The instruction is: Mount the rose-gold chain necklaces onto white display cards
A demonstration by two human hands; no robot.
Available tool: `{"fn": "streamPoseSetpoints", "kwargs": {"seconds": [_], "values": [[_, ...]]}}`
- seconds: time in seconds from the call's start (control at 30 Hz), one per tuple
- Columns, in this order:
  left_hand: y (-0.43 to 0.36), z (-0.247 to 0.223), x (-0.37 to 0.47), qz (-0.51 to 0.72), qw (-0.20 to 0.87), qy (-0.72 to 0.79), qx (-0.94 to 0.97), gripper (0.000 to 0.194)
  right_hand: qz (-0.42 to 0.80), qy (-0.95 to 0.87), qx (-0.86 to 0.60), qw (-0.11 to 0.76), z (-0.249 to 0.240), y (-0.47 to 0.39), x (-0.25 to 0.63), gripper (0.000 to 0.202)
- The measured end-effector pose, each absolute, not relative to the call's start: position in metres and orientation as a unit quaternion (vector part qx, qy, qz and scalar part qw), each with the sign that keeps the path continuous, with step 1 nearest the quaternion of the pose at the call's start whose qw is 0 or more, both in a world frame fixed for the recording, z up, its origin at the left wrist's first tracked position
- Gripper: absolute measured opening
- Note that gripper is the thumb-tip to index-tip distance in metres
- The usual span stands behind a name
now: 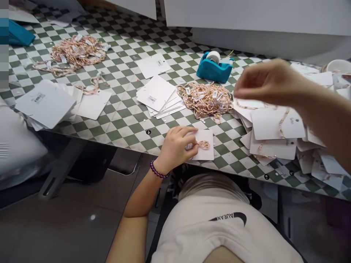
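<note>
At the near table edge, my left hand [178,144] rests on a white card [205,155], thumb and fingers closed on a beaded bracelet. The pink and gold beads [203,145] stick out bunched to the right of the fingertips; the rest is hidden beneath the hand. My right hand [265,80] is raised over the right side of the table, slightly blurred, its fingers pinched together. Whatever may be between those fingertips is too small to make out. Left of it stands a teal tape dispenser [215,69] with a white roll.
A heap of tagged beaded bracelets [207,98] lies beside stacked white cards [156,93]. Cards with bracelets attached [276,124] are piled at right. Another bracelet heap [79,51] and card stack [46,104] lie at left. White panels [255,16] border the table's back.
</note>
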State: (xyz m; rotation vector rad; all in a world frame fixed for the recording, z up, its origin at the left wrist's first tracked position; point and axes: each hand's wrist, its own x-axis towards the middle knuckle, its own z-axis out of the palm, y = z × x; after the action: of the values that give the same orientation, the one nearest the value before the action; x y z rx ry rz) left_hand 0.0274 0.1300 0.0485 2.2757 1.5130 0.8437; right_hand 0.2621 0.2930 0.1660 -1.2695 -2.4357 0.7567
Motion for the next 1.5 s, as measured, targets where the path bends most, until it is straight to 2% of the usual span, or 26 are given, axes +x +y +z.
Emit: {"fn": "streamPoseSetpoints", "kwargs": {"seconds": [0.13,0.3,0.47,0.73,0.97,1.5], "values": [[0.130,0.050,0.027,0.291,0.139,0.524,0.788,0.016,0.358,-0.907,-0.221,0.011,0.140,0.247,0.245,0.013],[0.131,0.052,0.025,0.267,0.175,0.528,0.787,0.012,0.372,-0.917,-0.139,-0.032,0.123,0.220,0.213,0.007],[0.132,0.054,0.023,0.256,0.207,0.535,0.778,0.009,0.376,-0.914,-0.153,0.004,0.115,0.216,0.206,0.008],[0.132,0.050,0.024,0.269,0.196,0.535,0.776,0.010,0.331,-0.931,-0.134,0.079,0.113,0.209,0.211,0.009],[0.132,0.049,0.024,0.266,0.202,0.537,0.775,0.010,0.305,-0.937,-0.161,0.056,0.104,0.204,0.213,0.012],[0.132,0.046,0.023,0.281,0.203,0.531,0.773,0.014,0.166,-0.945,-0.254,0.125,0.079,0.171,0.220,0.013]]}}
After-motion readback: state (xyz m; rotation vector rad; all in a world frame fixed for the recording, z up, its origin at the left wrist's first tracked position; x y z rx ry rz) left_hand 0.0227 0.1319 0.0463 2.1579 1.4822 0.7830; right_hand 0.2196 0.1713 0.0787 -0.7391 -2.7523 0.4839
